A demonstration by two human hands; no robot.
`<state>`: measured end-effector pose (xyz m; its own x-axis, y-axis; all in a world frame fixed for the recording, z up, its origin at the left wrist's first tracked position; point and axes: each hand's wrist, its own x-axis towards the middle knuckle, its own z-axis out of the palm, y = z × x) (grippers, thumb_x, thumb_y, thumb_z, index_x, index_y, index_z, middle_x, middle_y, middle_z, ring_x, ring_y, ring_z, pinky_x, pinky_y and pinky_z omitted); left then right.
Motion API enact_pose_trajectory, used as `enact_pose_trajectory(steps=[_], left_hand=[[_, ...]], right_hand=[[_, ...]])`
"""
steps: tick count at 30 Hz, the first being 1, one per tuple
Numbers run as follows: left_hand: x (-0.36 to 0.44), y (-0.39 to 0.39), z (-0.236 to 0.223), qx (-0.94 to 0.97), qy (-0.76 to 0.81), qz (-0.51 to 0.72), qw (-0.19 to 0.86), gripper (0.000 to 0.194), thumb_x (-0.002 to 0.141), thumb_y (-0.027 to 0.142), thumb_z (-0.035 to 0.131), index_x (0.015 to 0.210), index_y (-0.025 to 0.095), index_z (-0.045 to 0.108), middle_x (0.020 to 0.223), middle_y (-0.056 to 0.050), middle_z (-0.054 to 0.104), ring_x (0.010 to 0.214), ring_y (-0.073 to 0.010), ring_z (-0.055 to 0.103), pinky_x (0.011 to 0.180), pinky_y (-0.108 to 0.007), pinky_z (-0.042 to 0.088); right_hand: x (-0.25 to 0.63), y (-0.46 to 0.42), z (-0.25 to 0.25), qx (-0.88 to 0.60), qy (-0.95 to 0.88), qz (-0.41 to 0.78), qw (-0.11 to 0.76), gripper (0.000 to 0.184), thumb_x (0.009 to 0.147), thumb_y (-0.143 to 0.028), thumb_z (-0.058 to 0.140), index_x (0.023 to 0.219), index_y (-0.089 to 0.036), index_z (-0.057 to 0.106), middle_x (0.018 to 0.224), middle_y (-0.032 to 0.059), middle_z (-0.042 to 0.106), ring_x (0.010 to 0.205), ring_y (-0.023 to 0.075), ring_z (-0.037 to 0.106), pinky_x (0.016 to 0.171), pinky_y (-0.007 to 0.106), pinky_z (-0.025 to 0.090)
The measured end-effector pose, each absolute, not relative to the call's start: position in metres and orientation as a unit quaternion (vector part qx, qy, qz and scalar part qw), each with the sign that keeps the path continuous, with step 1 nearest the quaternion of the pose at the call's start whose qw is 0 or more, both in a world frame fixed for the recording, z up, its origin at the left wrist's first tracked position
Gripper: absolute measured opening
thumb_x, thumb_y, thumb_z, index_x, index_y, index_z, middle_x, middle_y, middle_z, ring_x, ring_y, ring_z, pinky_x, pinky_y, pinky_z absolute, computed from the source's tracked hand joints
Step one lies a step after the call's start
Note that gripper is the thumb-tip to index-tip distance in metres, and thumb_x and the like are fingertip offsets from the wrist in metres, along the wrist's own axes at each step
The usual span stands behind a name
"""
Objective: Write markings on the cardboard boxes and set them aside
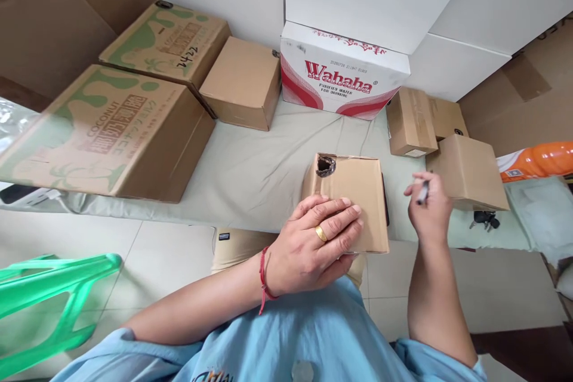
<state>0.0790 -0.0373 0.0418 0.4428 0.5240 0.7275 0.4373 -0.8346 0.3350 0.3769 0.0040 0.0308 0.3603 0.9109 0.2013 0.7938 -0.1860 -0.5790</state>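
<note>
A small cardboard box [358,197] stands at the table's front edge, close to my body, with a dark-rimmed hole in its top near the far left corner. My left hand [320,236] lies flat across its top with fingers stretched out, wearing a gold ring and a red cord bracelet. To the right of this box, my right hand [430,203] is raised with its fingers closed around a marker pen [422,192], slightly blurred. Part of a dark flat object [385,200] shows beside the box's right side; the rest is hidden.
Two large coconut cartons [147,137] and a plain box [242,80] stand left on the cloth-covered table [250,161]. A Wahaha carton [344,77] leans at the back. Right are small boxes [470,170], keys [486,219] and an orange bottle [546,158]. A green stool [58,286] stands lower left.
</note>
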Motion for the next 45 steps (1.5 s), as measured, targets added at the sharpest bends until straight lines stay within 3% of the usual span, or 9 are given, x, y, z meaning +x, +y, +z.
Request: enact_pose_trajectory(steps=[4, 8, 13, 17, 21, 30, 35, 39, 45], left_hand=[[0.076, -0.043, 0.040, 0.844, 0.292, 0.445, 0.074, 0.035, 0.097, 0.022, 0.072, 0.132, 0.018, 0.071, 0.136, -0.012, 0.079, 0.153, -0.0307, 0.059, 0.139, -0.056, 0.030], [0.071, -0.047, 0.039, 0.816, 0.348, 0.451, 0.102, 0.040, 0.093, 0.020, 0.078, 0.132, 0.021, 0.071, 0.165, -0.021, 0.056, 0.172, -0.0472, 0.021, 0.131, -0.080, 0.032], [0.064, -0.041, 0.040, 0.856, 0.291, 0.420, 0.079, 0.046, 0.100, 0.012, 0.073, 0.145, 0.014, 0.063, 0.146, -0.020, 0.073, 0.169, -0.0402, 0.035, 0.131, -0.065, 0.048], [0.063, -0.014, 0.035, 0.853, 0.305, 0.422, 0.021, 0.049, 0.104, 0.013, 0.071, 0.152, 0.014, 0.059, 0.143, -0.015, 0.076, 0.156, -0.0323, 0.056, 0.125, -0.051, 0.058], [0.069, 0.036, 0.020, 0.855, 0.287, 0.432, -0.023, 0.053, 0.107, 0.021, 0.070, 0.158, 0.022, 0.056, 0.148, -0.013, 0.074, 0.155, -0.0327, 0.057, 0.127, -0.058, 0.054], [0.091, 0.111, 0.000, 0.876, 0.279, 0.395, -0.001, 0.044, 0.113, 0.031, 0.059, 0.156, 0.026, 0.060, 0.158, -0.013, 0.068, 0.153, -0.0320, 0.059, 0.132, -0.063, 0.042], [0.108, 0.100, 0.007, 0.859, 0.327, 0.392, -0.027, 0.037, 0.111, 0.026, 0.058, 0.148, 0.025, 0.065, 0.147, -0.014, 0.074, 0.142, -0.0341, 0.067, 0.132, -0.074, 0.034], [0.120, 0.090, 0.013, 0.866, 0.300, 0.398, -0.050, 0.026, 0.110, 0.018, 0.054, 0.129, 0.022, 0.070, 0.134, -0.012, 0.078, 0.154, -0.0312, 0.059, 0.134, -0.069, 0.037], [0.115, 0.079, 0.007, 0.892, 0.251, 0.374, -0.035, 0.024, 0.111, 0.012, 0.052, 0.122, 0.022, 0.070, 0.153, -0.010, 0.071, 0.157, -0.0271, 0.056, 0.132, -0.060, 0.047]], right_hand=[[0.420, -0.015, -0.001, -0.847, -0.518, 0.113, -0.035, 0.037, 0.101, -0.022, 0.051, 0.128, -0.022, 0.075, 0.091, 0.0133, 0.080, 0.079, 0.0274, 0.071, 0.072, 0.035, 0.043], [0.430, -0.018, -0.010, -0.845, -0.508, 0.113, -0.126, 0.054, 0.101, -0.017, 0.047, 0.151, -0.018, 0.066, 0.109, 0.0204, 0.081, 0.094, 0.0313, 0.075, 0.080, 0.038, 0.048], [0.422, -0.020, -0.010, -0.844, -0.523, 0.107, -0.043, 0.074, 0.104, -0.019, 0.044, 0.176, -0.013, 0.030, 0.131, 0.0214, 0.075, 0.106, 0.0311, 0.074, 0.089, 0.041, 0.052], [0.384, -0.034, -0.018, -0.834, -0.538, 0.118, 0.015, 0.081, 0.108, -0.052, 0.052, 0.175, -0.012, 0.028, 0.134, 0.0197, 0.074, 0.125, 0.0365, 0.065, 0.097, 0.043, 0.053], [0.342, -0.042, -0.034, -0.811, -0.574, 0.109, -0.017, 0.100, 0.101, -0.067, 0.064, 0.173, -0.005, 0.031, 0.154, 0.0308, 0.059, 0.140, 0.0442, 0.054, 0.107, 0.049, 0.050], [0.324, -0.027, -0.051, -0.848, -0.525, 0.065, 0.038, 0.092, 0.100, -0.054, 0.067, 0.165, 0.006, 0.039, 0.145, 0.0351, 0.058, 0.131, 0.0472, 0.055, 0.112, 0.054, 0.046], [0.331, -0.021, -0.043, -0.859, -0.502, 0.097, 0.026, 0.086, 0.089, -0.053, 0.079, 0.153, -0.002, 0.052, 0.135, 0.0297, 0.059, 0.127, 0.0456, 0.060, 0.112, 0.051, 0.046], [0.337, -0.023, -0.036, -0.860, -0.481, 0.162, 0.044, 0.085, 0.086, -0.051, 0.079, 0.154, -0.009, 0.050, 0.136, 0.0242, 0.056, 0.109, 0.0379, 0.072, 0.098, 0.046, 0.056], [0.349, -0.039, -0.018, -0.844, -0.453, 0.098, 0.271, 0.085, 0.078, -0.042, 0.083, 0.151, -0.011, 0.050, 0.137, 0.0239, 0.057, 0.127, 0.0394, 0.065, 0.106, 0.051, 0.056]])
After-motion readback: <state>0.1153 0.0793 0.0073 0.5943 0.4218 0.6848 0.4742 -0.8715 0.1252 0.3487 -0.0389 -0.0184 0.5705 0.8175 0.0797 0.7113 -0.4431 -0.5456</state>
